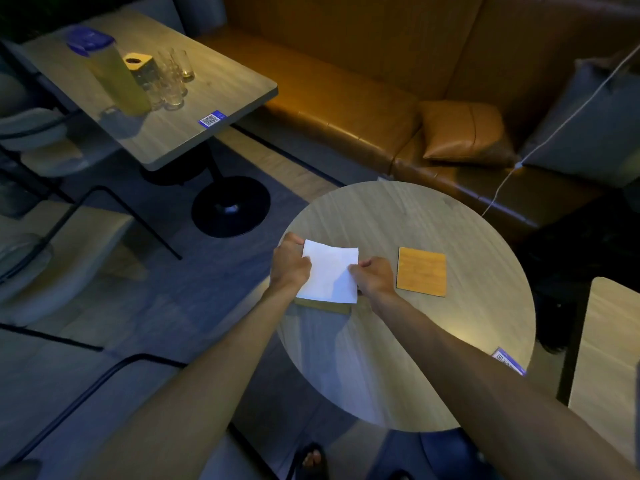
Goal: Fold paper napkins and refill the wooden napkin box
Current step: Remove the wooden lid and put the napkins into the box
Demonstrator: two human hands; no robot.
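White paper, a single napkin (330, 273), is held over the left part of a round wood-grain surface (433, 358) in a dim room. A person's left hand (289, 266) pinches the napkin's left edge and the right hand (375, 275) pinches its right edge, both closed on the paper. Directly beneath the napkin, a wooden napkin box (325, 305) shows only as a thin strip along its near edge; what it contains is hidden. A flat wooden lid (421, 271) lies just to the right of the right hand, apart from the box. The napkin looks about ready to go into the box. To do that well, the person would likely square the paper's corners with the box opening, keep the sheet taut and level, lower it straight down, and release both sides together so it lies flat without creasing.
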